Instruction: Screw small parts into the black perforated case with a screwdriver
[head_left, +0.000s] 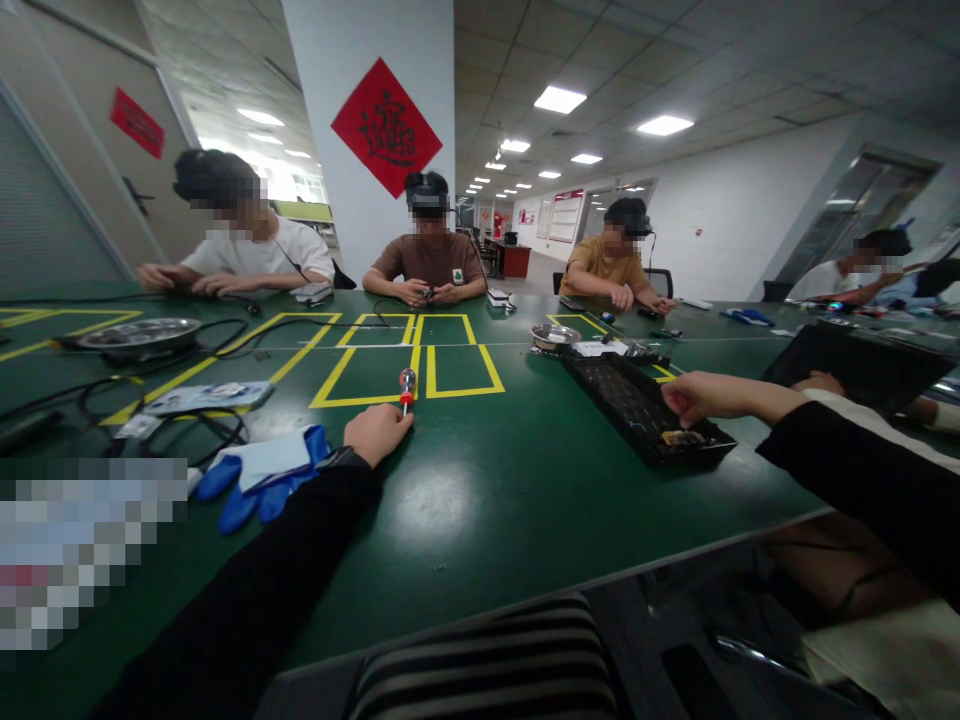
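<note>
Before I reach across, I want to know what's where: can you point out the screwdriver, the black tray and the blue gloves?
Screwdriver [407, 382]: head view, on its handle.
Black tray [691, 455]: head view, on its near end wall.
Blue gloves [275, 502]: head view, on a blue part.

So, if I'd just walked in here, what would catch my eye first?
Probably the red diamond-shaped sign on the white pillar, beyond the green table with its yellow outlines. Nearer, a red-handled screwdriver stands out at the fingertips of the left hand. To the right, the right hand is at a black tray.
</note>
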